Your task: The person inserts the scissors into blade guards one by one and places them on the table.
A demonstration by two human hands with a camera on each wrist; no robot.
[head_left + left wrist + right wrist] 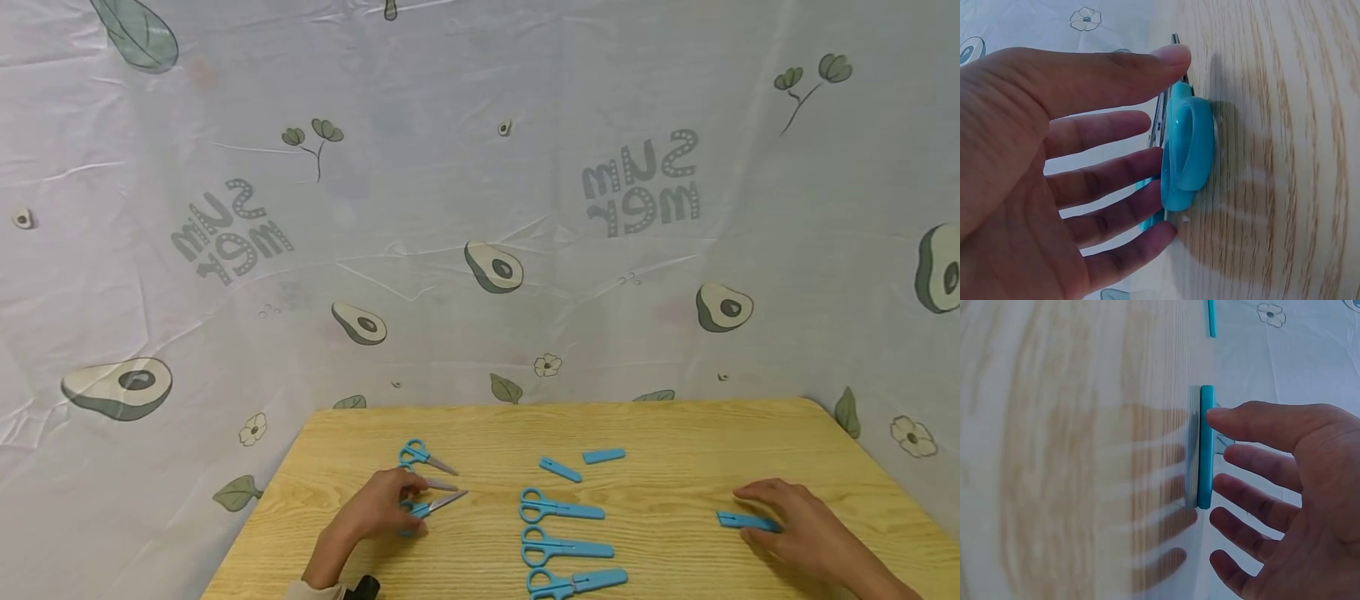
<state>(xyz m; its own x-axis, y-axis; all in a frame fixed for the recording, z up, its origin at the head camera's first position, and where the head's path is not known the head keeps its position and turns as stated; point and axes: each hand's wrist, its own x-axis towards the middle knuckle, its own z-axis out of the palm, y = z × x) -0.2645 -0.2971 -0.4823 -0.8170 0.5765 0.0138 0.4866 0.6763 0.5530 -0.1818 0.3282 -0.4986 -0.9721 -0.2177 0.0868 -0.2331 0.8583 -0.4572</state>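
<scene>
Wooden table (675, 487): only head view unites left fingers (393, 489), scissors (425, 510), right fingers (772, 493), sheath (746, 522).

On tabletop (675, 425) we see bare scissors (448, 500) at left, three pairs, one behind another, left hand (386, 504) at nearest. Centre: sheathed scissors (573, 548), three pairs in column; behind them, two loose sheaths (560, 469). Further right we find single sheath (738, 521), right hand (798, 533) at its right end. Sheet (420, 208) behind tabletop.
</scene>
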